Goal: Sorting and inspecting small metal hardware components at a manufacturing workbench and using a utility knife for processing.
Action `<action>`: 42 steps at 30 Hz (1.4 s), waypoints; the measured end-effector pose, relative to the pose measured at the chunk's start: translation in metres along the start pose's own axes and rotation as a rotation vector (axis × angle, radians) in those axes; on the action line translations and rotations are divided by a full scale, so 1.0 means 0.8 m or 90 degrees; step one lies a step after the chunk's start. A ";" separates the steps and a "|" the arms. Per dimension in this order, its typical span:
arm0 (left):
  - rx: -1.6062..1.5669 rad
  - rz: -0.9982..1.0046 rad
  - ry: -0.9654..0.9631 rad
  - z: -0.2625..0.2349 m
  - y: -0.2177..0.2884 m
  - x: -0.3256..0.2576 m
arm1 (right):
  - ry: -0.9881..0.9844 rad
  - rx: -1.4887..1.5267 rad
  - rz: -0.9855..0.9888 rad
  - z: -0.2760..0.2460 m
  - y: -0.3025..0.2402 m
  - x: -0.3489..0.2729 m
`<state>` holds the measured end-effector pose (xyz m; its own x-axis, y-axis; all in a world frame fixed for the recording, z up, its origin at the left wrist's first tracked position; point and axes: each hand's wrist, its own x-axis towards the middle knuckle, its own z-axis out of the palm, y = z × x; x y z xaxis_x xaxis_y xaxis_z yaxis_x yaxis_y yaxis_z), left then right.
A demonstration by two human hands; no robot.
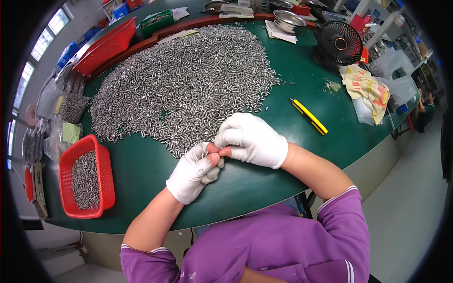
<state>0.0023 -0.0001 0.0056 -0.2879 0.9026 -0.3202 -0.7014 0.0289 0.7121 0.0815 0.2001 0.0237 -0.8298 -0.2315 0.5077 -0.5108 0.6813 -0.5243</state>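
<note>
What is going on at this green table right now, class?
A person in white gloves sits at a green table before a big heap of small metal pieces. The left hand and right hand meet at the heap's near edge, fingertips pinched together on something too small to identify. A red basket at the left holds more pieces.

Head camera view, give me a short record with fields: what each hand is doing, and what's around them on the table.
left hand: white glove, fingertips pinched against the right hand's
right hand: white glove, bare fingertips meeting the left
pile of small metal parts: just beyond the hands
red basket: left, partly filled with parts
yellow utility knife: right of pile
table: green
</note>
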 end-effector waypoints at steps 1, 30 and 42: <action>0.002 0.000 -0.005 -0.001 0.000 0.000 | 0.001 0.003 0.003 0.000 0.001 -0.001; 0.015 0.023 0.059 0.001 0.001 -0.001 | -0.037 -0.223 0.215 -0.013 0.014 -0.007; -0.051 0.024 -0.010 -0.002 -0.001 0.000 | -0.016 0.113 0.208 -0.010 -0.014 0.000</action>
<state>0.0020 -0.0007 0.0039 -0.3053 0.9087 -0.2846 -0.7408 -0.0388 0.6706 0.0891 0.1980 0.0352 -0.9596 -0.0401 0.2786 -0.2476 0.5912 -0.7676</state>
